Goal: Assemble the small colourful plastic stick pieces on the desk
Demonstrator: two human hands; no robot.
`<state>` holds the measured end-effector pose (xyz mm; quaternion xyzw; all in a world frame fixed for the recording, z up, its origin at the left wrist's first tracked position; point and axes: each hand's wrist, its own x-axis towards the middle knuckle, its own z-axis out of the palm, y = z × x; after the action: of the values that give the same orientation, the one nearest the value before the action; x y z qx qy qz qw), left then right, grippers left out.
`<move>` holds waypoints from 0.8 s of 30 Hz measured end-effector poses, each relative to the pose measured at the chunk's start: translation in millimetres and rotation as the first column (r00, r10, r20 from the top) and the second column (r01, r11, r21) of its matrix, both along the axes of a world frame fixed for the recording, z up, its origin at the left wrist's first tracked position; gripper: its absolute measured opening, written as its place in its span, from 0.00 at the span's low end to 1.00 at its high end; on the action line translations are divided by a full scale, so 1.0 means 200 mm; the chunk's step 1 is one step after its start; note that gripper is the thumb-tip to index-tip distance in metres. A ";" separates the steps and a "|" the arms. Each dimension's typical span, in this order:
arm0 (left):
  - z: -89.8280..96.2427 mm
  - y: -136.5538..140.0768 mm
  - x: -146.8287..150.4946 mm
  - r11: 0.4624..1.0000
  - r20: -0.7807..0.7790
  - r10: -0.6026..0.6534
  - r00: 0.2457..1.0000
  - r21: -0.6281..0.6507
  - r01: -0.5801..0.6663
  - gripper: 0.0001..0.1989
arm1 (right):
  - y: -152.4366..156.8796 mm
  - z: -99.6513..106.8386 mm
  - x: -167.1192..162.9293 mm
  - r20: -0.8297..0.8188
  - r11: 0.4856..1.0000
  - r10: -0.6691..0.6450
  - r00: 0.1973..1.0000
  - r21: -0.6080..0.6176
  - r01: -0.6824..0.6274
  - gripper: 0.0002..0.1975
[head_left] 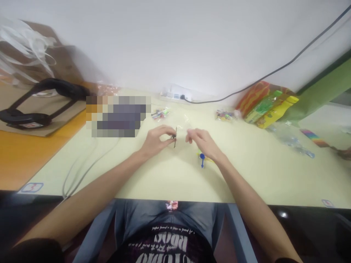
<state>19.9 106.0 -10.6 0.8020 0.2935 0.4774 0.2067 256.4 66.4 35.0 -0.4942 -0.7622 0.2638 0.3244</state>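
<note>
Reaching over the surface (164, 179), the left hand (156, 140) pinches a piece (175, 137) while the right hand (203, 140) curls nearby, whether holding anything I cannot tell, the piece between them looking thin, dark and nearly edge-on.

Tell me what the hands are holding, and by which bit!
The left hand pinches a thin dark piece near its middle, between thumb and fingers. Whether the right hand holds anything cannot be told.
</note>
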 end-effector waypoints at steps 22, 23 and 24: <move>-0.03 -0.04 0.11 0.996 -0.056 0.047 0.997 0.081 -0.042 0.05 | -0.06 -0.10 -0.23 0.522 0.932 -0.342 0.782 0.292 0.213 0.14; -0.03 -0.03 0.11 0.995 -0.068 0.044 0.997 0.088 -0.038 0.05 | -0.06 -0.10 -0.24 0.529 0.931 -0.350 0.773 0.291 0.222 0.14; -0.03 -0.02 0.11 0.995 -0.081 0.043 0.996 0.091 -0.036 0.05 | -0.06 -0.10 -0.24 0.533 0.930 -0.354 0.768 0.290 0.227 0.15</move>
<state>42.0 101.1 -17.4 0.8236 0.2959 0.4604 0.1488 207.4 54.1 14.7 -0.6261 -0.7613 -0.0336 0.1651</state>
